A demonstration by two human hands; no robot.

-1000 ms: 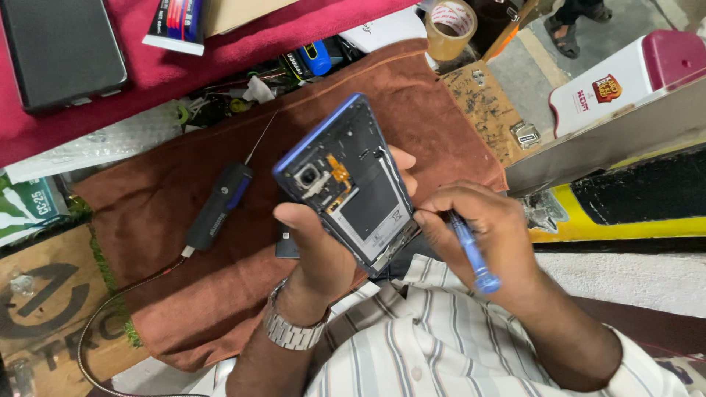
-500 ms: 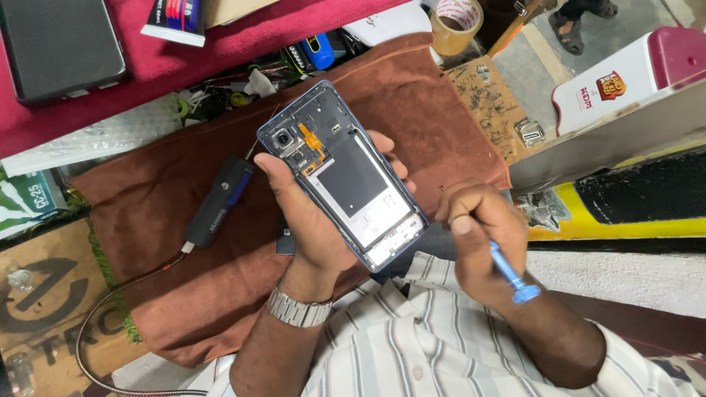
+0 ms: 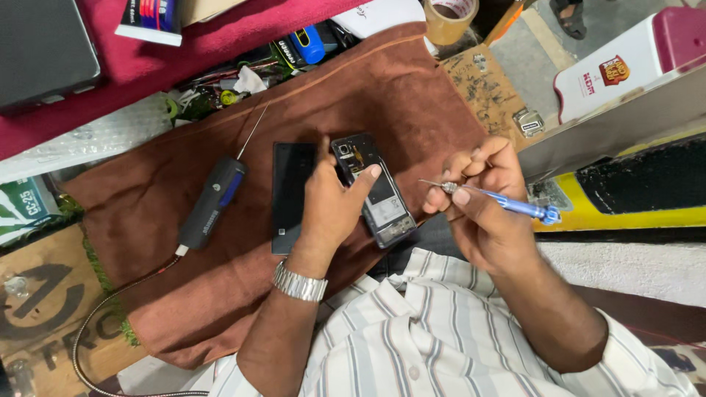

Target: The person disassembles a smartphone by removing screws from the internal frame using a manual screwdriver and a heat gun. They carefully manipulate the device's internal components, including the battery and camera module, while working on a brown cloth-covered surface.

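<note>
My left hand (image 3: 331,202) grips an opened phone body (image 3: 375,195), its bare inner frame and camera facing up, low over a brown cloth (image 3: 220,294). A steel watch sits on that wrist. A flat black panel (image 3: 288,195) lies on the cloth just left of that hand. My right hand (image 3: 489,198) is to the right of the phone, apart from it, and holds a thin blue screwdriver (image 3: 507,202) with its metal tip pointing left toward the phone.
A dark corded tool with a long needle tip (image 3: 213,202) lies on the cloth at left. A tape roll (image 3: 450,16), small bottles and clutter sit along the cloth's far edge. A black box (image 3: 44,51) rests on red fabric. A white and magenta container (image 3: 632,62) stands at right.
My left hand lowered the phone toward the cloth and away from my face, uncovering the black panel. My right hand rose and turned the screwdriver tip from pointing down to pointing left.
</note>
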